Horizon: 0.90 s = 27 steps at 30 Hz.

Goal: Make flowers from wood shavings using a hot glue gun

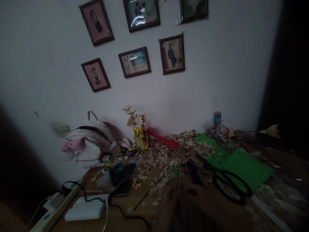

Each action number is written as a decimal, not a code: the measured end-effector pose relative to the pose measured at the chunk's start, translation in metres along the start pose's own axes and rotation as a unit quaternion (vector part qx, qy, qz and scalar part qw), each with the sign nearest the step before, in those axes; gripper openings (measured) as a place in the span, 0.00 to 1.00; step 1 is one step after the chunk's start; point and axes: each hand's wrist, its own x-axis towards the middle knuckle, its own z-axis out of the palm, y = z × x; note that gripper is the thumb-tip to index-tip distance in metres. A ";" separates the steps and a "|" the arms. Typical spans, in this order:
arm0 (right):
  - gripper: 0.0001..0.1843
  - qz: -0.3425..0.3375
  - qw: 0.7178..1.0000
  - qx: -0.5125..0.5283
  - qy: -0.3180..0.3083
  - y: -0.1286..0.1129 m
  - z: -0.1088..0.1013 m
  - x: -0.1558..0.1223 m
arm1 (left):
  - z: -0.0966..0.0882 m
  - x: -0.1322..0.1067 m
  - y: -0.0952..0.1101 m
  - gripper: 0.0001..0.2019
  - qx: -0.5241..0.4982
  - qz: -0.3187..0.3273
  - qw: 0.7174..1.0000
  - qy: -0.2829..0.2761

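The picture is very dark at the bottom, where both of my hands sit close together over the table's front edge. My left hand [170, 201] looks closed around a thin dark stick [178, 178] that stands upright from it. My right hand [205, 203] lies just beside it, its fingers lost in shadow. A dark tool with a small red light [193, 172] lies right behind my hands. Black-handled scissors [231, 186] rest to the right, on a green paper sheet [246, 166]. A heap of pale paper scraps [166, 156] covers the table's middle.
A yellow vase with pale paper flowers [140, 137] stands against the wall, a red strip [164, 139] beside it. A pink-and-white backpack [93, 143] sits at the left. A white adapter and cables [85, 209] lie front left. A blue can [217, 117] stands at the back right. Framed photos [134, 62] hang above.
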 end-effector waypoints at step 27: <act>0.15 0.037 0.993 0.004 0.114 -0.007 -0.012 0.004 | 0.007 -0.007 0.003 0.11 0.024 -0.002 0.997 -0.078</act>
